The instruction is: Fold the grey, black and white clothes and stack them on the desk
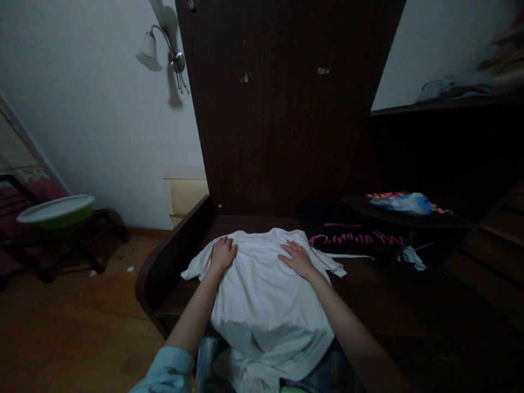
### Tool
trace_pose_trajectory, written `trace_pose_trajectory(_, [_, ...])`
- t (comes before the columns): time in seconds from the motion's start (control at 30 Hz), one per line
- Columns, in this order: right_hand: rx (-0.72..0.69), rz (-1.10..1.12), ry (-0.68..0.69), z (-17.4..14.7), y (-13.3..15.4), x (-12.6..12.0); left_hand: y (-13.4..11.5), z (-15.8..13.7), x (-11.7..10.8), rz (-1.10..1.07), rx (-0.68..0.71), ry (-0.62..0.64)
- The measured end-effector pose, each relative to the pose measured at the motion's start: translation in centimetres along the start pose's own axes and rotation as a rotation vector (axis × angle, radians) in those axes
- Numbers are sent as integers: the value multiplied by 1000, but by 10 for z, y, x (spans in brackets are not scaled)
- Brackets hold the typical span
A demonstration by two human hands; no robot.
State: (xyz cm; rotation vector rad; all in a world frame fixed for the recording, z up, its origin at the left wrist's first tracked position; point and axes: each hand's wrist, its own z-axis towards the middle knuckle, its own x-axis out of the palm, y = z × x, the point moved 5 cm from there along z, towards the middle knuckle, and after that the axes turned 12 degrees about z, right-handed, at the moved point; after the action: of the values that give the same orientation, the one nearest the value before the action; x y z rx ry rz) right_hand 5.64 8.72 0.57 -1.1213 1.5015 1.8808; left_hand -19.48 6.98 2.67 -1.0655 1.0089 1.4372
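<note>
The left hand [223,254] lies palm down on a white shirt [260,295], its fingers stretched out nearly straight with only narrow gaps between them, pressing on the cloth near the left shoulder and gripping nothing. The right hand [300,260] rests likewise near the other shoulder, its fingers spread a little wider and pointing up and inward, flat on the fabric with no fold pinched. The shirt spreads between and below both sets of fingers; its upper edge runs just beyond the fingertips, one sleeve reaches out to the left of the left fingers, the other to the right of the right hand, and the lower part hangs in folds toward the person's lap. Beneath it is a dark wooden bench [180,302], whose curved armrest [153,267] stands to the left of the left fingers. Beyond the right fingers, to the right, lies a black cloth [315,221] with pink lettering, and farther right, a blue and white plastic bag [403,204]. Well left of the left fingers sits a green basin [61,217].
</note>
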Motion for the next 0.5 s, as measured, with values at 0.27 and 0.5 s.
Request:
trace_pose_trajectory(0.27, [-14, -7, -4, 0, 2, -1, -1, 1, 2, 29, 15, 21])
trace_pose_trajectory(0.5, [-8, 1, -13, 2, -2, 1, 0, 1, 3, 26, 22, 22])
